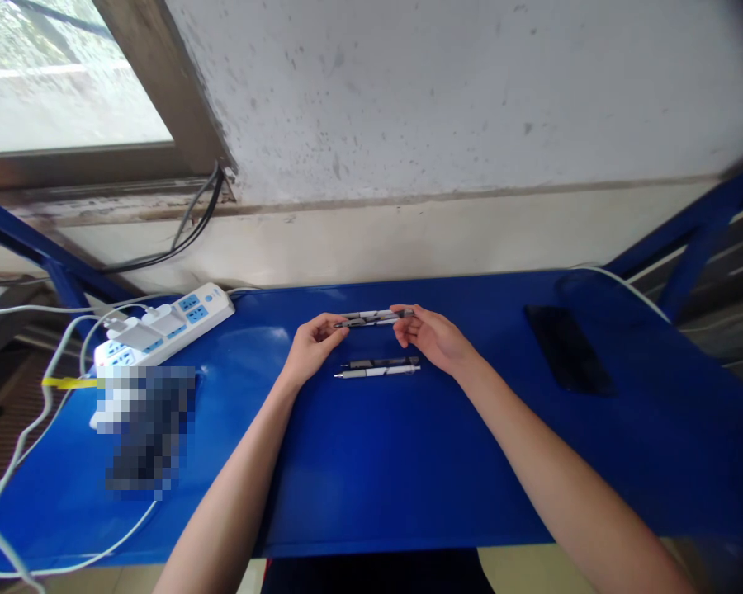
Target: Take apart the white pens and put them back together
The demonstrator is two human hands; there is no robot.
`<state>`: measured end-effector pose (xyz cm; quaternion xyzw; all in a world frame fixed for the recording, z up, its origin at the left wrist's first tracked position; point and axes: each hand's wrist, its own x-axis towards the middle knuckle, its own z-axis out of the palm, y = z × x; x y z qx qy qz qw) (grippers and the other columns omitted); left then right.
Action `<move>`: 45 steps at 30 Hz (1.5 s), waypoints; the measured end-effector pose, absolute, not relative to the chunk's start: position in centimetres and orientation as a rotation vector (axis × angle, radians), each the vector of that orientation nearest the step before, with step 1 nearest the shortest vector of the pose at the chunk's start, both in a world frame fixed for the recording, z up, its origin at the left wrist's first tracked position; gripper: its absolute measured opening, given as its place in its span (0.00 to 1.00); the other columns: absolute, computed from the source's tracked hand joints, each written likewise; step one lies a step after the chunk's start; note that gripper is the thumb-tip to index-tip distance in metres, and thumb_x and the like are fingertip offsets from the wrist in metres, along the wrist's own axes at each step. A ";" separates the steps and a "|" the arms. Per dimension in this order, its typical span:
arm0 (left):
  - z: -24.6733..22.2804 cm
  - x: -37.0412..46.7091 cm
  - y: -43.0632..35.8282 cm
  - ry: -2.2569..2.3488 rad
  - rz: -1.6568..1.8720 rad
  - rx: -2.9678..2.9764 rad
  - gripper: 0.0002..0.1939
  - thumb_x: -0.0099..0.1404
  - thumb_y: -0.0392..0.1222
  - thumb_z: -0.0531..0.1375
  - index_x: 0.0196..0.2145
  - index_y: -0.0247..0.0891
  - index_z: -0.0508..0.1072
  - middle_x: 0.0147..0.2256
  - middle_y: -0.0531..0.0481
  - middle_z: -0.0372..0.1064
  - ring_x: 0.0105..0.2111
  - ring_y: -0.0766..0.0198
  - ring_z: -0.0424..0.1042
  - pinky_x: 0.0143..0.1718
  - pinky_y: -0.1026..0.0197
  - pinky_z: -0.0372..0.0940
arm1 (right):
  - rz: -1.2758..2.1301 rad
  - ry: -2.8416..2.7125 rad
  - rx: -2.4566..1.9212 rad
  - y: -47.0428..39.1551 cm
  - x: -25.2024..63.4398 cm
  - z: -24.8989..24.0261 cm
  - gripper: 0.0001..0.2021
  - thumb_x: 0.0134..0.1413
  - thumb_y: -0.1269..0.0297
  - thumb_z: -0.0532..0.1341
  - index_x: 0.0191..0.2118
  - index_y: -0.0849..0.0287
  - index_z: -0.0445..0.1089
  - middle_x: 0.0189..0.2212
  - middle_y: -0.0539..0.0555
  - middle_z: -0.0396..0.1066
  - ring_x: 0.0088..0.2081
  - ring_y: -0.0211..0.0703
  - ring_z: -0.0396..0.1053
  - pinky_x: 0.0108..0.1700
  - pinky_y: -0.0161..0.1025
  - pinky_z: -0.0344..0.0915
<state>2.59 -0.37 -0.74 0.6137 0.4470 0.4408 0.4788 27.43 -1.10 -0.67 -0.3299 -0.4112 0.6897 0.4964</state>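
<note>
Two pens (375, 317) lie close together, crosswise, between my hands near the back of the blue table. My left hand (314, 342) pinches their left end between thumb and fingers. At their right end is my right hand (430, 334), its fingers bent around the tips and touching them. Nearer to me, a dark pen (380, 362) and a white pen (377, 372) rest side by side on the table, roughly parallel to the first pair.
The blue table (371, 478) stands against a wall. A white power strip (207, 309) with plugs and cables is at the left, beside a pixelated dark object (152, 437). A black phone-like slab (568, 350) lies at the right.
</note>
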 end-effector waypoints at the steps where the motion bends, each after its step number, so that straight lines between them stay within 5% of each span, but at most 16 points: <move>1: -0.7 2.6 -0.4 1.086 1.080 1.495 0.14 0.59 0.48 0.65 0.39 0.37 0.75 0.26 0.53 0.70 0.25 0.68 0.66 0.30 0.65 0.60 | 1.705 -0.971 -0.775 -1.1 27.4 -0.6 0.17 0.60 0.52 0.58 0.46 0.57 0.76 0.33 0.56 0.76 0.33 0.43 0.71 0.31 0.39 0.65; 6: -0.7 2.6 -0.4 1.079 1.087 1.489 0.13 0.58 0.47 0.65 0.38 0.38 0.74 0.25 0.55 0.68 0.25 0.69 0.64 0.29 0.65 0.59 | 1.779 -0.908 -0.700 -1.2 27.4 -0.6 0.18 0.62 0.52 0.56 0.48 0.56 0.74 0.39 0.57 0.77 0.41 0.46 0.73 0.35 0.39 0.68; 13: -0.5 2.7 -0.5 1.107 1.071 1.546 0.11 0.58 0.47 0.65 0.36 0.38 0.74 0.20 0.58 0.58 0.20 0.71 0.55 0.23 0.66 0.51 | 1.679 -0.963 -0.738 -1.1 27.4 -0.9 0.12 0.60 0.56 0.60 0.43 0.56 0.76 0.34 0.55 0.78 0.38 0.43 0.75 0.40 0.38 0.68; 29: -0.5 2.8 -0.6 1.115 1.064 1.565 0.12 0.58 0.48 0.64 0.36 0.38 0.74 0.21 0.57 0.61 0.21 0.70 0.57 0.24 0.65 0.52 | 1.640 -1.011 -0.850 -1.3 27.4 -0.6 0.18 0.59 0.49 0.59 0.44 0.55 0.75 0.34 0.56 0.77 0.37 0.46 0.74 0.41 0.43 0.69; 35: -0.4 2.8 -0.6 1.134 1.051 1.591 0.12 0.59 0.48 0.64 0.36 0.38 0.75 0.20 0.58 0.59 0.21 0.70 0.55 0.23 0.65 0.51 | 1.585 -0.995 -0.765 -1.6 27.0 -0.5 0.12 0.59 0.54 0.61 0.41 0.54 0.77 0.31 0.54 0.77 0.36 0.43 0.74 0.41 0.41 0.68; 45: -0.5 3.1 -0.9 1.158 1.051 1.609 0.13 0.59 0.48 0.63 0.38 0.38 0.74 0.22 0.56 0.62 0.21 0.69 0.57 0.24 0.65 0.52 | 1.326 -1.232 -0.990 -1.6 26.9 -0.4 0.14 0.57 0.52 0.61 0.40 0.56 0.77 0.27 0.53 0.73 0.29 0.42 0.68 0.32 0.39 0.63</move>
